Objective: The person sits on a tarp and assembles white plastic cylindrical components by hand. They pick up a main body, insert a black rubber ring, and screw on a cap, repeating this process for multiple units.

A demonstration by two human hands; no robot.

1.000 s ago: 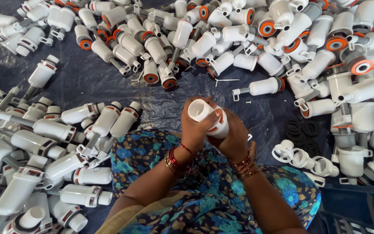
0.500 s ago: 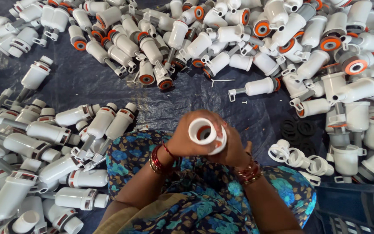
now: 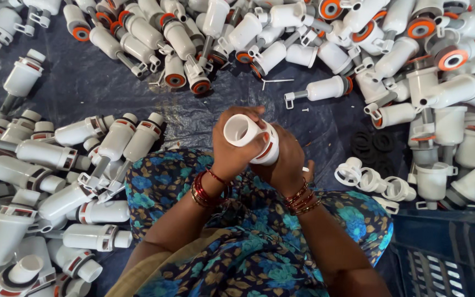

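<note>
Dark blue tarpaulin (image 3: 72, 88) covers the floor, strewn with white plastic parts.

Held item: white plastic valve body (image 3: 251, 137), open round mouth facing up, raised above the lap at centre. Left hand (image 3: 235, 146): fingers curled tight around its upper barrel. Right hand (image 3: 287, 159): fingers wrapped around its lower end, touching the left hand. Red bangles (image 3: 204, 190) on both wrists.

Nearby: blue floral garment (image 3: 166, 176) below; loose white ring clips (image 3: 372, 181) and black rubber washers (image 3: 372, 146) to the right; orange-capped valves (image 3: 193, 85) beyond; finished white assemblies (image 3: 56, 154) at left; blue crate (image 3: 441, 258) lower right.
</note>
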